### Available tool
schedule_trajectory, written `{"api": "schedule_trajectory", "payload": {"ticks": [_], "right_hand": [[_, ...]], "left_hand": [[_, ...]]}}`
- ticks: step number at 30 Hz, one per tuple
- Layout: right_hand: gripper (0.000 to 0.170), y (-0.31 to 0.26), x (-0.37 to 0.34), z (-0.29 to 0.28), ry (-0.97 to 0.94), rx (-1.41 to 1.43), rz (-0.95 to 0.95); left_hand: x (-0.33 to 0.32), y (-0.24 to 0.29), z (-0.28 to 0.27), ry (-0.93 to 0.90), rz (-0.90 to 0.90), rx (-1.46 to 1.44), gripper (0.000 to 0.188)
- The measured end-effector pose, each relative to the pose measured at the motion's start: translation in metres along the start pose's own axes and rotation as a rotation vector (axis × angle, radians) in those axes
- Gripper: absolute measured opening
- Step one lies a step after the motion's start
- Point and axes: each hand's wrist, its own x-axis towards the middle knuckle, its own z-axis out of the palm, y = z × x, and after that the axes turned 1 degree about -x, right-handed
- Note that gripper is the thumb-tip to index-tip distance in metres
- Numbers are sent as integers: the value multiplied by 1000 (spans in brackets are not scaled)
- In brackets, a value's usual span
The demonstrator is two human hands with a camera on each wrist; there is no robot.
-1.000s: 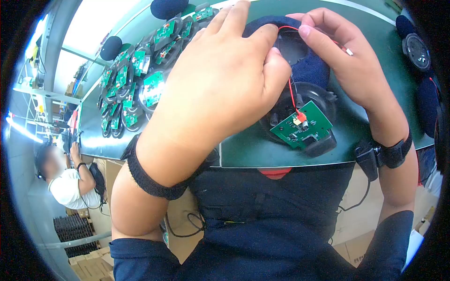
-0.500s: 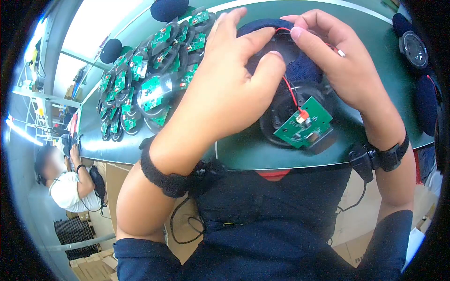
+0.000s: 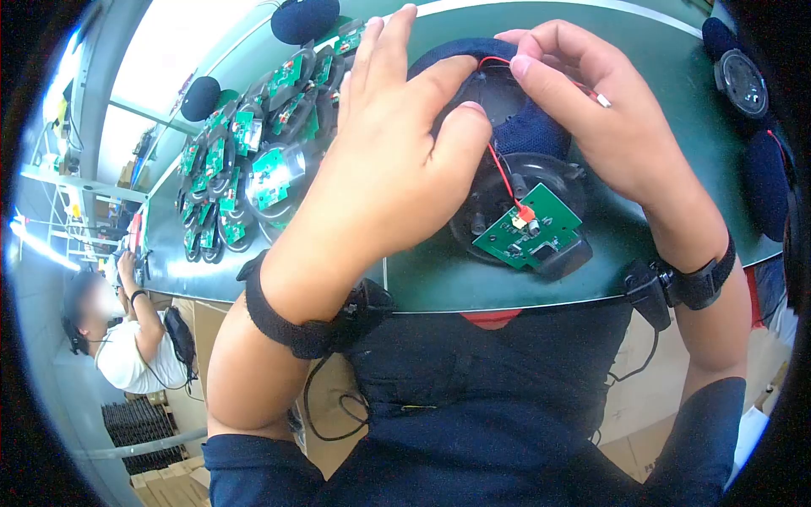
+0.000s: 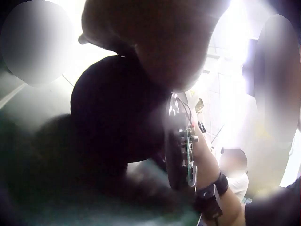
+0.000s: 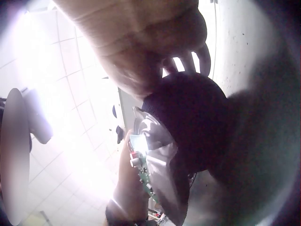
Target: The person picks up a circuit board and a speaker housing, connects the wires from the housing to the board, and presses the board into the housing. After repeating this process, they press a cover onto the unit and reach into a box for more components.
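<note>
A: State of hands?
B: Right hand (image 3: 604,114) pinches a thin red wire (image 3: 497,59) at the rim of the round dark-blue knitted-fabric shell (image 3: 541,131). Left hand (image 3: 397,152) is spread wider than one second ago.
A: Shell position?
B: On the green desk (image 3: 422,283), slightly further left in view.

In the head view, the round cover (image 3: 541,135) between one and two o'clock is bumpy, knitted cloth. The board (image 3: 528,232) at three o'clock looks smooth, on a shiny plastic shell (image 3: 570,262). The table top (image 3: 431,275) is smooth and glossy. The strap (image 3: 287,328) at eight o'clock is fuzzy, dull cloth.
</note>
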Motion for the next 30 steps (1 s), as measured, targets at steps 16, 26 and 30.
{"api": "schedule_trajectory", "payload": {"ticks": [16, 26, 30], "right_hand": [[23, 2, -6, 7, 132, -48, -66], [21, -2, -5, 9, 94, -53, -29], [18, -13, -5, 6, 119, -186, -92]], "left_hand": [[0, 7, -2, 164, 155, 1, 39], [5, -3, 2, 95, 79, -185, 37], [-7, -10, -24, 175, 245, -87, 38]]}}
